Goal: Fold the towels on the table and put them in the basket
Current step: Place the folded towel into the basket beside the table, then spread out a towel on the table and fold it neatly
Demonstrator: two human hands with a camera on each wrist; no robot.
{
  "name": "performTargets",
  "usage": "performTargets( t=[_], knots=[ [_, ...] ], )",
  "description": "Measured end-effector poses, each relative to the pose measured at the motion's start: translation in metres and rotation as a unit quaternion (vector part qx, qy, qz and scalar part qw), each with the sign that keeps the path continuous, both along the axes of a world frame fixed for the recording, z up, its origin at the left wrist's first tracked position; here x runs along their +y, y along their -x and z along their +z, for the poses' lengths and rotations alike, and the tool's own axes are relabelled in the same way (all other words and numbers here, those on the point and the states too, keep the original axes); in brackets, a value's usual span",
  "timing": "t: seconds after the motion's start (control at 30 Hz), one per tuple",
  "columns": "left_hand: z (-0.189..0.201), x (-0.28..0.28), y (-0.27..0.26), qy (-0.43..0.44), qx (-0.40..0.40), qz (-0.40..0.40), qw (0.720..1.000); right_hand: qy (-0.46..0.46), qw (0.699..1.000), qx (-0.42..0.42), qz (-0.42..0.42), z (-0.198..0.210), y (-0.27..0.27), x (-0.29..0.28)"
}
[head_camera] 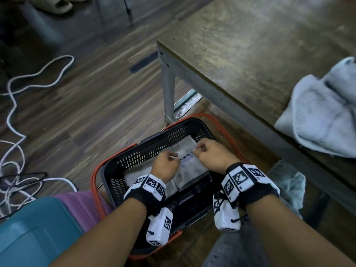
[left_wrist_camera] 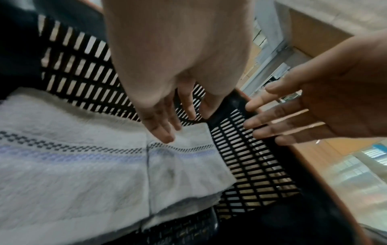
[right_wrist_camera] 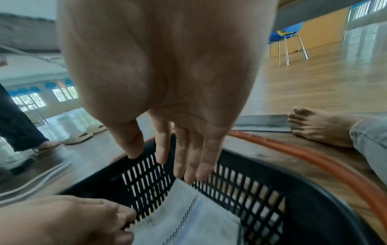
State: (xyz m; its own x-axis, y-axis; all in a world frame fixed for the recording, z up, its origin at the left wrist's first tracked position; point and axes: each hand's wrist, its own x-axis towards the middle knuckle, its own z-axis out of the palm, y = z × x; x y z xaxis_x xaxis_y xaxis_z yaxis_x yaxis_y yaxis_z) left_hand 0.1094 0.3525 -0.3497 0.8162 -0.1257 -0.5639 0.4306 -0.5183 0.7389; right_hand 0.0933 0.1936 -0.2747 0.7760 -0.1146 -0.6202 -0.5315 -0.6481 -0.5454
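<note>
A black slotted basket (head_camera: pixel 154 145) with orange handles stands on the floor by the table leg. Inside it lies a folded white towel (head_camera: pixel 194 168) with a dark checkered band. Both hands hover just above that towel. My left hand (head_camera: pixel 173 158) hangs with straight fingers (left_wrist_camera: pixel 161 132), their tips at the towel (left_wrist_camera: pixel 83 165) and gripping nothing. My right hand (head_camera: pixel 200 149) is also open, its fingers (right_wrist_camera: pixel 188 165) pointing down at the towel's far corner (right_wrist_camera: pixel 188 215). A crumpled pale blue towel (head_camera: pixel 323 116) lies on the table (head_camera: pixel 250 45) at the right edge.
The metal table leg (head_camera: pixel 168 89) stands just behind the basket. White and black cables (head_camera: pixel 19 116) trail over the wooden floor on the left. A teal object (head_camera: pixel 28 237) and pink cloth (head_camera: pixel 84 205) sit by my left arm. A bare foot (right_wrist_camera: pixel 314 127) rests right of the basket.
</note>
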Motion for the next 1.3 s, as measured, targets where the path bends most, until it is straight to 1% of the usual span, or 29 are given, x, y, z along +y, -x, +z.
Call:
performTargets(
  t=[0.07, 0.13, 0.23, 0.3, 0.4, 0.47, 0.5, 0.53, 0.57, 0.6, 0.63, 0.67, 0.73, 0.8, 0.87, 0.9, 0.97, 1.0, 1.03, 1.07, 1.1, 1.13, 1.17, 1.2, 1.23, 1.3],
  knots=[
    [0.023, -0.005, 0.002, 0.023, -0.074, 0.01, 0.997, 0.005, 0.999, -0.039, -0.005, 0.022, 0.003, -0.001],
    [0.052, -0.013, 0.003, 0.055, -0.139, 0.039, 0.988, 0.008, 0.997, -0.079, 0.0, 0.049, 0.01, -0.004],
    [0.097, -0.033, 0.009, 0.122, -0.217, 0.07, 0.966, 0.01, 0.99, -0.139, 0.023, 0.096, 0.026, -0.013],
    [0.125, -0.051, 0.013, 0.145, -0.275, 0.061, 0.949, 0.008, 0.984, -0.178, 0.029, 0.128, 0.041, -0.026],
    [0.163, -0.087, 0.02, 0.156, -0.369, 0.009, 0.916, 0.035, 0.973, -0.228, 0.012, 0.174, 0.069, -0.055],
    [0.182, -0.115, 0.025, 0.14, -0.435, -0.064, 0.887, 0.062, 0.964, -0.257, -0.017, 0.197, 0.09, -0.078],
    [0.187, -0.129, 0.028, 0.126, -0.452, -0.12, 0.875, 0.08, 0.96, -0.268, -0.032, 0.204, 0.1, -0.091],
    [0.191, -0.141, 0.031, 0.091, -0.456, -0.19, 0.865, 0.095, 0.956, -0.274, -0.047, 0.209, 0.112, -0.104],
    [0.192, -0.153, 0.034, 0.029, -0.452, -0.259, 0.853, 0.107, 0.954, -0.273, -0.064, 0.212, 0.122, -0.116],
    [0.193, -0.161, 0.037, -0.047, -0.445, -0.307, 0.84, 0.112, 0.953, -0.268, -0.081, 0.214, 0.133, -0.128],
    [0.193, -0.168, 0.038, -0.107, -0.444, -0.324, 0.828, 0.115, 0.954, -0.259, -0.097, 0.213, 0.142, -0.139],
    [0.194, -0.173, 0.039, -0.138, -0.447, -0.323, 0.823, 0.121, 0.955, -0.25, -0.109, 0.212, 0.151, -0.148],
    [0.203, -0.18, 0.039, -0.152, -0.457, -0.319, 0.816, 0.134, 0.952, -0.241, -0.131, 0.206, 0.169, -0.162],
    [0.22, -0.189, 0.041, -0.131, -0.471, -0.337, 0.804, 0.137, 0.941, -0.263, -0.165, 0.195, 0.187, -0.172],
    [0.236, -0.202, 0.047, -0.055, -0.468, -0.364, 0.803, 0.132, 0.932, -0.277, -0.19, 0.185, 0.204, -0.18],
    [0.247, -0.209, 0.055, -0.017, -0.464, -0.375, 0.802, 0.115, 0.937, -0.269, -0.193, 0.182, 0.21, -0.183],
    [0.27, -0.226, 0.076, 0.061, -0.455, -0.379, 0.803, 0.043, 0.948, -0.25, -0.194, 0.183, 0.217, -0.187],
    [0.28, -0.234, 0.087, 0.108, -0.426, -0.38, 0.814, 0.002, 0.946, -0.258, -0.197, 0.186, 0.221, -0.188],
    [0.291, -0.242, 0.097, 0.147, -0.377, -0.389, 0.828, -0.023, 0.938, -0.284, -0.195, 0.189, 0.224, -0.191],
    [0.301, -0.25, 0.107, 0.184, -0.321, -0.41, 0.834, -0.022, 0.928, -0.317, -0.195, 0.192, 0.228, -0.196],
    [0.309, -0.257, 0.117, 0.212, -0.269, -0.44, 0.83, 0.003, 0.914, -0.347, -0.208, 0.195, 0.233, -0.201],
    [0.316, -0.263, 0.125, 0.22, -0.248, -0.471, 0.817, 0.046, 0.898, -0.367, -0.239, 0.198, 0.24, -0.208],
    [0.32, -0.269, 0.131, 0.207, -0.27, -0.492, 0.801, 0.099, 0.879, -0.376, -0.276, 0.201, 0.248, -0.215],
    [0.323, -0.274, 0.136, 0.189, -0.312, -0.499, 0.786, 0.149, 0.859, -0.38, -0.308, 0.205, 0.255, -0.222],
    [0.325, -0.281, 0.14, 0.175, -0.358, -0.489, 0.776, 0.194, 0.84, -0.387, -0.328, 0.21, 0.264, -0.228],
    [0.327, -0.293, 0.147, 0.179, -0.427, -0.452, 0.763, 0.269, 0.798, -0.414, -0.345, 0.221, 0.28, -0.238]
  ],
)
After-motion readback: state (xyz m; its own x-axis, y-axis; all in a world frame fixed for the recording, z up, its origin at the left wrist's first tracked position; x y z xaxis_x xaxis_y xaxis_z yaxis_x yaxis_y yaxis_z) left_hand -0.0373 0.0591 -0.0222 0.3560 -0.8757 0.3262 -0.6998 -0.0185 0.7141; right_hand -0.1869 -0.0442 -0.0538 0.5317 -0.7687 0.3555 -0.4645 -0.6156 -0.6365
